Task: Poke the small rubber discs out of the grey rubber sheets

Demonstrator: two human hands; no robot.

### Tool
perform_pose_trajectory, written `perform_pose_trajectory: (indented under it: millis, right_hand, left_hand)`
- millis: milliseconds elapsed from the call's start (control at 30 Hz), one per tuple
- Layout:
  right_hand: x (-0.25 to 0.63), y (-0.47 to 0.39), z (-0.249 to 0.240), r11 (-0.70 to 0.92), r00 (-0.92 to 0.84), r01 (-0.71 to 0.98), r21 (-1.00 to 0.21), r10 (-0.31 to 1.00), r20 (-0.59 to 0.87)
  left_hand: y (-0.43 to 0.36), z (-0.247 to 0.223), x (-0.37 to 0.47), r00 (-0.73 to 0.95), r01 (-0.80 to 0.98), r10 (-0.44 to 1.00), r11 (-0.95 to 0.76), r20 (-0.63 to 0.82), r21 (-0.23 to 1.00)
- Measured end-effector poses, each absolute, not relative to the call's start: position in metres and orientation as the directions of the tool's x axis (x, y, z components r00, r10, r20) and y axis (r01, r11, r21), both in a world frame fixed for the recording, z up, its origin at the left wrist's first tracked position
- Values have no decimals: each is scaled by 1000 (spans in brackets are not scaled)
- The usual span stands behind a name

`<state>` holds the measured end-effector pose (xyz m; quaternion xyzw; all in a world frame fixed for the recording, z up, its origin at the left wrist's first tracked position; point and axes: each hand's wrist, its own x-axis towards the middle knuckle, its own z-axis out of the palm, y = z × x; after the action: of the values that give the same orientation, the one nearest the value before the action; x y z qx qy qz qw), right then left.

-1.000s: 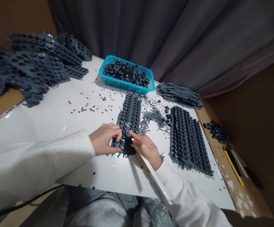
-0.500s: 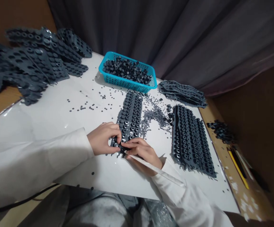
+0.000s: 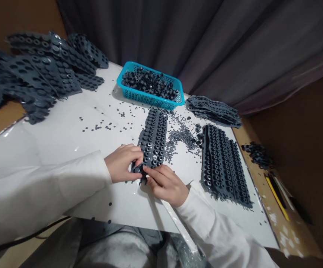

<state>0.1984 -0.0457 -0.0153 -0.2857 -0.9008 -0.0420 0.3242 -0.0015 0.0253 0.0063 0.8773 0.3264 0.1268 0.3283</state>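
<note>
A dark grey moulded rubber sheet (image 3: 154,139), set with rows of ring-shaped studs, lies lengthwise before me. My left hand (image 3: 125,163) is closed on its near left corner, thumb and curled fingers pinching the edge. My right hand (image 3: 168,184) grips a long, flat white stick (image 3: 179,225) from above, with the index finger stretched toward the sheet. The stick's tip is at the sheet's near end between my hands; the exact contact is hidden by my fingers. Small grey discs (image 3: 182,137) are scattered to the right of the sheet.
Behind the sheet stands a blue basket (image 3: 153,100) full of small black rubber pieces. More studded sheets (image 3: 224,167) lie to the right, with a flat stack (image 3: 213,111) behind. A heap of sheets (image 3: 47,70) fills the back left. A yellow-handled tool (image 3: 277,197) lies far right.
My right hand has turned, swinging the stick's rear end down toward the table's front edge. The left hand stays at the sheet's near corner, almost unmoved.
</note>
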Motion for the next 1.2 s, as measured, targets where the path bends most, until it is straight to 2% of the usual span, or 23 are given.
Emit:
perform_pose_trajectory:
  millis: [200,433,800,1100,1200]
  right_hand:
    - [195,-45,-10,814,-614,580,-38,468,636]
    - [195,-45,-9,789,-648,614,1,503,572]
    - [193,-47,-12,755,-618,655,-35,561,550]
    - [201,-45,-15,668,-502,708,-229,704,503]
    - [202,-45,-9,633,-372,667,-394,740,561]
  left_hand:
    - [23,10,0,748,503,664,-565,-1,653]
    - [24,11,1,751,506,661,-569,-5,648]
    - [25,9,0,758,505,652,-577,-10,642]
    - [25,9,0,751,504,660,-581,7,639]
    - [26,7,-2,766,483,643,-591,15,646]
